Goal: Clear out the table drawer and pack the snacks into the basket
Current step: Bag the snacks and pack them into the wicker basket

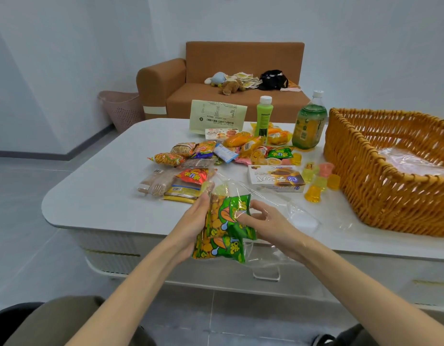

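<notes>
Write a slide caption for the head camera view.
The left hand and right hand hold green snack packets in a clear plastic bag at the table edge; loose snacks ahead, wicker basket at right.

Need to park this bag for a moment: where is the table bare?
Widest bare patch: the table's left side, between its rounded edge and the snack pile. A narrower strip runs along the near edge, beside the left hand holding the bag. Crowded: the middle back to the bottles, and jelly cups fill the gap before the basket.
</notes>
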The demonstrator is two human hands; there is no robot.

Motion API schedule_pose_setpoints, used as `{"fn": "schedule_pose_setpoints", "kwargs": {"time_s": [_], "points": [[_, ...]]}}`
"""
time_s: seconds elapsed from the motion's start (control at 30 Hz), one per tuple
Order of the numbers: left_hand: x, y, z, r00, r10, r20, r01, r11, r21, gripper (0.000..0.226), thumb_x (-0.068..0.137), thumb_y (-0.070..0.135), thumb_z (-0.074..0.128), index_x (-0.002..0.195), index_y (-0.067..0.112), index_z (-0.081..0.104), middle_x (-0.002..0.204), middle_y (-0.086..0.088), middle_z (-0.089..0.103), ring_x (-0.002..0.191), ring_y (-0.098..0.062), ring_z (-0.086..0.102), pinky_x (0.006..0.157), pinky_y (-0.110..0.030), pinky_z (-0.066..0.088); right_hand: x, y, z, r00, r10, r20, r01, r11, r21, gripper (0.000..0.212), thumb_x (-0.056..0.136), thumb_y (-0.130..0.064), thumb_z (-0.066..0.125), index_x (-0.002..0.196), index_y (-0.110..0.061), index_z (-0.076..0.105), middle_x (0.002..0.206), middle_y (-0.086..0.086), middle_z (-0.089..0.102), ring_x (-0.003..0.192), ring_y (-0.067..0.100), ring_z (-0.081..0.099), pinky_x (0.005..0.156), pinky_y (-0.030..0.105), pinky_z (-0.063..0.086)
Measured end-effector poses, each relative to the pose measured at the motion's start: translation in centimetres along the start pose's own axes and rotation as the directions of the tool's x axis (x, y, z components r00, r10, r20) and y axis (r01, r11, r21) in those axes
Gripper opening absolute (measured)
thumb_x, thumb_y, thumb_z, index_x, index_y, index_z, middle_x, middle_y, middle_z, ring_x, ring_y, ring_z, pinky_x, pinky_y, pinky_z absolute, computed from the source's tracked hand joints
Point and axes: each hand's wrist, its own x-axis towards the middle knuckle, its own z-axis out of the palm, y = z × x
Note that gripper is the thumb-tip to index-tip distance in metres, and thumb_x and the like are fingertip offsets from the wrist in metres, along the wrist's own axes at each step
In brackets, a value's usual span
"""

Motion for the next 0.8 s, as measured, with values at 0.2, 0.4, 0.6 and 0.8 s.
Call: {"fn": "schedule_pose_setpoints", "kwargs": {"time_s": [0.2, 0.4, 0.6, 0.8], "points": [[-0.4, 0.0, 0.6, 1.000, -0.004, 0.024, 0.004, 1.000, 0.022, 0.056, 0.083, 0.057, 0.052, 0.135, 0.037, 0.043, 0.124, 0.003, 0.066, 0.106, -0.018, 0.067, 0.089, -0.040, 0.055, -0.1, 0.7, 1.4, 0.990, -0.122, -0.073, 0.118, 0.991, -0.058, 0.024, 0.090, -0.043, 0.062, 0.110, -0.028, 0.059, 0.099, 0.011, 0.073, 0.089, 0.023, 0.072, 0.076, 0.040, 0.057], [-0.4, 0.6, 0.4, 0.970, 0.058, -0.237, -0.050, 0.998, 0.040, 0.029, 0.090, 0.037, 0.061, 0.115, 0.022, 0.062, 0.094, 0.000, 0.074, 0.080, -0.015, 0.073, 0.061, -0.028, 0.057, 0.2, 0.2, 1.7, 0.998, -0.060, 0.012, 0.059, 0.997, 0.042, 0.023, 0.093, -0.033, 0.060, 0.112, -0.021, 0.061, 0.105, 0.013, 0.071, 0.091, 0.022, 0.071, 0.078, 0.037, 0.059], [-0.3, 0.7, 0.3, 0.949, 0.015, -0.313, -0.004, 0.999, 0.035, 0.029, 0.087, 0.044, 0.063, 0.094, 0.017, 0.067, 0.085, -0.003, 0.075, 0.078, -0.019, 0.072, 0.069, -0.033, 0.059, -0.1, -0.4, 0.8, 0.998, -0.060, 0.034, 0.059, 0.998, 0.023, 0.036, 0.076, -0.004, 0.078, 0.107, -0.018, 0.067, 0.080, 0.004, 0.063, 0.074, 0.018, 0.068, 0.070, 0.030, 0.059], [-0.5, 1.3, -0.1, 0.961, 0.095, -0.258, -0.073, 0.993, 0.096, 0.029, 0.089, 0.041, 0.061, 0.105, 0.018, 0.066, 0.090, 0.000, 0.075, 0.079, -0.014, 0.072, 0.064, -0.026, 0.058, -0.2, -0.4, 1.5, 0.994, -0.098, 0.055, 0.095, 0.994, 0.053, 0.043, 0.076, -0.009, 0.079, 0.115, -0.023, 0.064, 0.064, -0.001, 0.061, 0.067, 0.015, 0.066, 0.065, 0.025, 0.056]]}}
